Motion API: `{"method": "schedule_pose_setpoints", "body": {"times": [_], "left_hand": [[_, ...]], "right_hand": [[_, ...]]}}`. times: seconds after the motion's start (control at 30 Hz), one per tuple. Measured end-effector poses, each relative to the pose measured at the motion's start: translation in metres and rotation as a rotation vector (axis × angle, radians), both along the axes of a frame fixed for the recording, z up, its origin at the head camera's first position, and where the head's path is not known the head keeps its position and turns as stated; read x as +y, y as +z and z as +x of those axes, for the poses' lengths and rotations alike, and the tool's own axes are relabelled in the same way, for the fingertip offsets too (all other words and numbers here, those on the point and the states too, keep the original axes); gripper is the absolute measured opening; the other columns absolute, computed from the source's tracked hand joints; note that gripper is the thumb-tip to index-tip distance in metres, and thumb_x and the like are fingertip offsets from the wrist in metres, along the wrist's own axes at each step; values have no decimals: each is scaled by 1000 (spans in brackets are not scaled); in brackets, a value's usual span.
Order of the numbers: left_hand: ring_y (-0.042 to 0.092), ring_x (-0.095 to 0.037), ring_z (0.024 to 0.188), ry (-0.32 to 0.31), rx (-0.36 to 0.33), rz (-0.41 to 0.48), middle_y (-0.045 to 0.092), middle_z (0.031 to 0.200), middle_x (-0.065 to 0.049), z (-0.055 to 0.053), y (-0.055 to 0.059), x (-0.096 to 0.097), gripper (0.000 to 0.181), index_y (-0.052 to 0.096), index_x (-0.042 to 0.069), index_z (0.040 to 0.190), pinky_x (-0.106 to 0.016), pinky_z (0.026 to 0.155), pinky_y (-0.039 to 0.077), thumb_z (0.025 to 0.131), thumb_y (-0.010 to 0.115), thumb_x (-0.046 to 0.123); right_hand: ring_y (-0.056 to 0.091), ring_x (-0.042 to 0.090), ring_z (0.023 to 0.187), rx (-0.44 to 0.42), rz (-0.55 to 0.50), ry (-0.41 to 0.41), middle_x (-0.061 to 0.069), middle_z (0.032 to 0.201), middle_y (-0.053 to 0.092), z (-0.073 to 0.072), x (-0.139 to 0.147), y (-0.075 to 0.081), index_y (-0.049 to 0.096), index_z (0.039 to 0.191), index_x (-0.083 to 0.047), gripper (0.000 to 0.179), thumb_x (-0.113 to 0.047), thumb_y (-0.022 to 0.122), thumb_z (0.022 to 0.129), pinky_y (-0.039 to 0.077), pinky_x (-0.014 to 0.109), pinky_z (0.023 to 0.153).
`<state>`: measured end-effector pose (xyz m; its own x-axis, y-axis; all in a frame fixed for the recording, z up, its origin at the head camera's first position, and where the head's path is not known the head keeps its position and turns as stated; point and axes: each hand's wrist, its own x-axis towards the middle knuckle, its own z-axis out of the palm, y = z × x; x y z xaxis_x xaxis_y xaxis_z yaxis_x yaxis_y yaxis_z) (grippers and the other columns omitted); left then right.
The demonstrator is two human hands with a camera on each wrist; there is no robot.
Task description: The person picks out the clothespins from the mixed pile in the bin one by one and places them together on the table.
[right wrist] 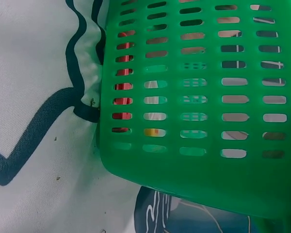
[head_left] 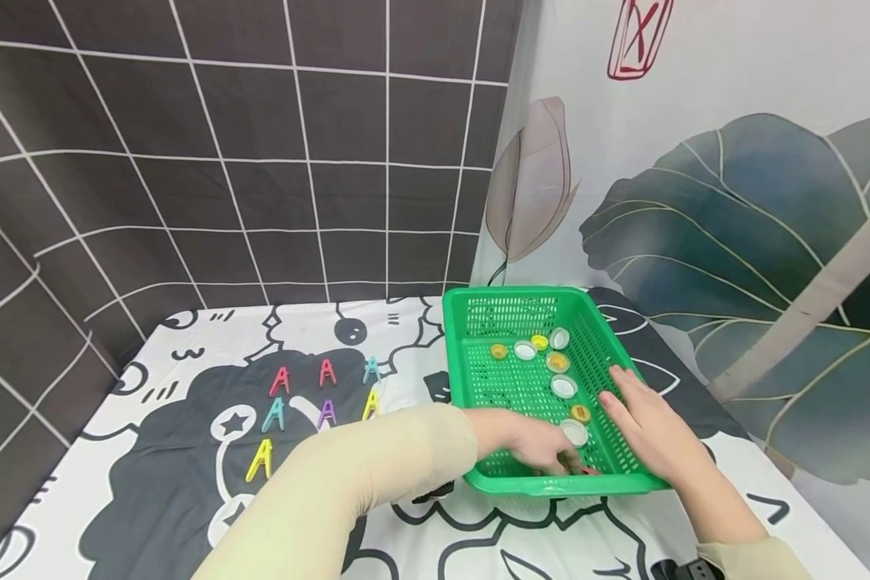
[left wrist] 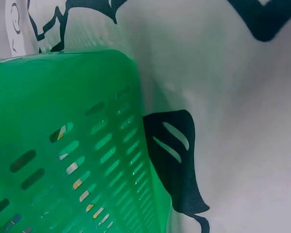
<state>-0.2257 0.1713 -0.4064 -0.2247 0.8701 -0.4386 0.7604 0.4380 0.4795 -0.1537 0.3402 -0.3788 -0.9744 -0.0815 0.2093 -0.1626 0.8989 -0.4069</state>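
Observation:
In the head view, a green plastic basket [head_left: 478, 483] with slotted walls holds several white bottle caps [head_left: 564, 387] and yellow caps [head_left: 557, 362]. My left hand [head_left: 544, 445] reaches down inside at the near end, fingers bent downward. At its fingertips lies a small red piece [head_left: 590, 471]; whether they pinch it is hidden. My right hand [head_left: 652, 427] rests with extended fingers on the basket's right rim. Through the slots in the right wrist view, a red piece [right wrist: 122, 101] shows inside the basket wall [right wrist: 208, 172]. The left wrist view shows the basket's outside [left wrist: 63, 92] but neither hand.
Left of the basket, several A-shaped plastic pieces, apparently clothes pegs, stand in rows: red [head_left: 280, 380], blue [head_left: 274, 414], purple [head_left: 326, 414] and yellow [head_left: 259, 460]. A cartoon-printed cloth [head_left: 399, 330] covers the table. Behind hang a dark grid curtain [head_left: 333, 193] and a leaf-printed sheet [head_left: 739, 209].

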Motion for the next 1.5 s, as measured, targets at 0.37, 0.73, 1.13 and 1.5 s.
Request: {"method": "schedule_pose_setpoints", "body": {"times": [0.37,0.73,1.13,1.5], "left_hand": [[55,-1,90,-12,-8,-1,62,104,10,0,3,-2,30,62,17,123,-11,76,41,94,55,21],[46,3,115,2,173,46,55,123,12,-1,-1,5,43,52,19,132,-11,97,30,91,62,23],[53,2,86,4,94,59,59,93,10,2,-2,3,23,63,14,112,-7,78,38,89,64,14],[53,1,82,38,54,98,60,88,9,-1,3,3,18,65,11,105,-7,74,38,88,63,14]], "right_hand": [[23,52,130,-5,-8,11,35,140,30,-2,-1,2,29,139,13,60,-33,35,102,24,68,95],[24,53,129,-10,2,4,36,140,30,-2,-1,5,30,139,13,61,-35,34,102,24,69,95],[23,52,130,-16,1,-10,35,140,30,0,-1,3,30,139,13,62,-37,33,102,23,68,96],[24,52,130,-6,-3,-13,35,140,31,0,1,-1,31,138,13,60,-34,35,102,24,67,96]]}}
